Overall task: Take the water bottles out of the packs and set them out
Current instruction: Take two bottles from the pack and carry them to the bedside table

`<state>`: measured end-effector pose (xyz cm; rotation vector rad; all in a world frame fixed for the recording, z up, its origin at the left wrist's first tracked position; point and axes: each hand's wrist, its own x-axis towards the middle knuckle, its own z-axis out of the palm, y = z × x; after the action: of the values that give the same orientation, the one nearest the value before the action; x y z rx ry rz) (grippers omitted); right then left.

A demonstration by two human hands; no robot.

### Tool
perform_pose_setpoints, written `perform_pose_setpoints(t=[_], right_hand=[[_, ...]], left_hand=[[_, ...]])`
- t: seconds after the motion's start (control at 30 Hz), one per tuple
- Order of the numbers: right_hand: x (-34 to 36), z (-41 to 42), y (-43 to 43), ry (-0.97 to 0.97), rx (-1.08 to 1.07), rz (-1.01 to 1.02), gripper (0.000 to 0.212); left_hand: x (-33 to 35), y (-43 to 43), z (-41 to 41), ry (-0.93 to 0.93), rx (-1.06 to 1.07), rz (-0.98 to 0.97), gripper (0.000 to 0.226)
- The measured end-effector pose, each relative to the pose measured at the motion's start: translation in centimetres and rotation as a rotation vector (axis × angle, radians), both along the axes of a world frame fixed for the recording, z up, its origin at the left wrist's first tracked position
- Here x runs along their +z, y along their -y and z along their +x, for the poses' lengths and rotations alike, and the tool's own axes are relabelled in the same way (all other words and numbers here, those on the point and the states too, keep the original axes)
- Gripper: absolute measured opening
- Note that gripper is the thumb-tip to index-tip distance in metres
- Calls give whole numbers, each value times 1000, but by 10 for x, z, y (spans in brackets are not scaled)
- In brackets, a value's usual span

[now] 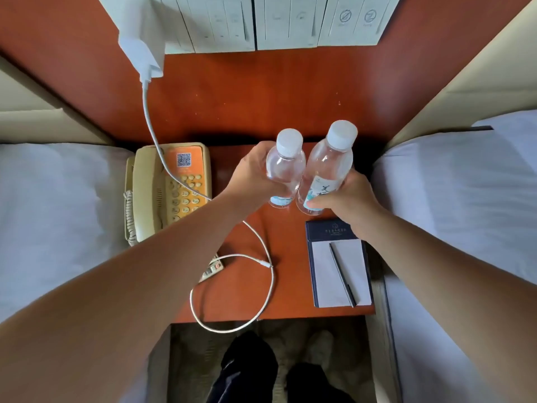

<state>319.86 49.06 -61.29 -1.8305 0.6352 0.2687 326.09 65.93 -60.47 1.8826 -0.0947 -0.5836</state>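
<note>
Gripping left bottle (286,167) low on its body with left hand (255,173): thumb across the near side just above the label, fingers curled round the far left side. White cap clear of the fingers, close to upright.

Gripping right bottle (328,167) with right hand (348,199): thumb pressed on the label near the base, fingers wrapped round the right side. Tilted, cap leaning away and to the right.

Held side by side over the rear middle of the nightstand (247,292), bodies touching at mid-height. Cannot tell whether the bases rest on the wood or sit just above it.

Left of the bottles: cream telephone (165,193) with orange keypad face. Across it, and looped over the nightstand's front edge: white charging cable (270,286), from a plug (142,53) on the wall. Just near of the right bottle, partly under the right wrist: notepad (340,271) in a dark holder, pen (343,274) lying on it. To either side: beds in white linen (52,213).
</note>
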Motion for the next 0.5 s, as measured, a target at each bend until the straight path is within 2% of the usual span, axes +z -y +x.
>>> perform_pose_setpoints(t=[0.23, 0.5], right_hand=[[-39, 13, -9, 85, 15, -277, 61], [-74, 30, -23, 58, -69, -238, 64]], left_hand=[[-39, -6, 9, 162, 12, 154, 70], [-69, -8, 23, 217, 66, 189, 66]])
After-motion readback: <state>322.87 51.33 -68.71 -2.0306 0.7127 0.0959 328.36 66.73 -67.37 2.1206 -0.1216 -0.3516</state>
